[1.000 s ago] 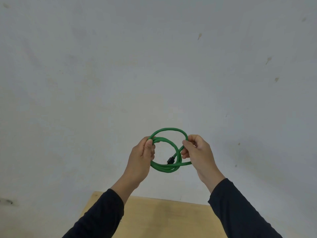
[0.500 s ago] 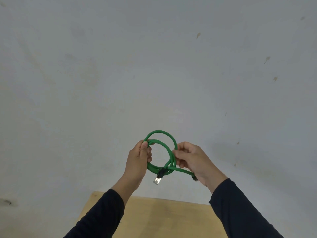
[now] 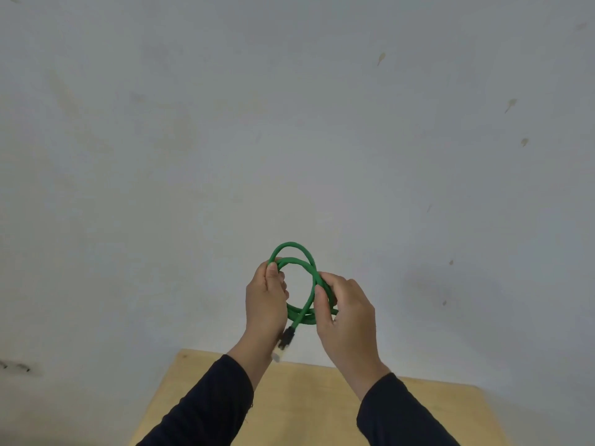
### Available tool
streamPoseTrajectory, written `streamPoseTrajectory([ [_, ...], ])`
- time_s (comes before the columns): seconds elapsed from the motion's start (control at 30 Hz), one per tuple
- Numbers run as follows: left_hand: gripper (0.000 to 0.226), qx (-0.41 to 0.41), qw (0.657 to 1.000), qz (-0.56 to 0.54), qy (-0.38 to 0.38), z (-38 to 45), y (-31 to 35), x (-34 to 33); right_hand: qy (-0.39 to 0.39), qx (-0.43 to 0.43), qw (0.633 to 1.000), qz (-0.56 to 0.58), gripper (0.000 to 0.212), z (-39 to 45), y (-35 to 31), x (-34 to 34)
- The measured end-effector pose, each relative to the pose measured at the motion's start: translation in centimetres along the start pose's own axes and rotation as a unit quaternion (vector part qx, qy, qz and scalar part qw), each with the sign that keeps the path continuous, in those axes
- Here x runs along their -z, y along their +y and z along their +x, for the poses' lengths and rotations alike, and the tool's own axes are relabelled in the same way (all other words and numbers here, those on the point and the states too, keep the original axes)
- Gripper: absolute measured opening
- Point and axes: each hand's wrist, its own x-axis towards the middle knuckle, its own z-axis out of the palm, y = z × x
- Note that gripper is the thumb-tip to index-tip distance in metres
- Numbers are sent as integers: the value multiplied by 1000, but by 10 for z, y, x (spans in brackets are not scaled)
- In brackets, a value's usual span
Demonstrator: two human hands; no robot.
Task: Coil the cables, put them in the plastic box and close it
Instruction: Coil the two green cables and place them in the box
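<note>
A green cable (image 3: 294,252) is wound into a small coil of a few loops, held up in the air in front of a pale wall. My left hand (image 3: 265,304) grips the coil's left side, thumb on top. My right hand (image 3: 346,312) grips the right side where the loops cross. One end with a black and clear plug (image 3: 283,342) hangs down between my wrists. The plastic box is not in view.
A light wooden table (image 3: 309,410) lies below my forearms, and only its far part shows. A grey-white wall (image 3: 289,123) with a few small marks fills the rest of the view.
My right hand has moved left and closed round the crossing loops, making the coil narrower. The plug end has swung down and to the left, below my left hand.
</note>
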Motion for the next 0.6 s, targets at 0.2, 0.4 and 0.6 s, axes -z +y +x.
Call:
streamPoseTrajectory([
  [0.2,32,-34,999,-9,-30,-9,1,9,12,-67,996,59,33,-8,-1,-3],
  [0.4,36,-59,996,4,-60,-26,-13,28,-81,-104,983,125,42,-22,-6,5],
  [0.6,37,1,997,1,-77,-44,-40,43,-120,-177,967,142,37,-49,-9,7],
])
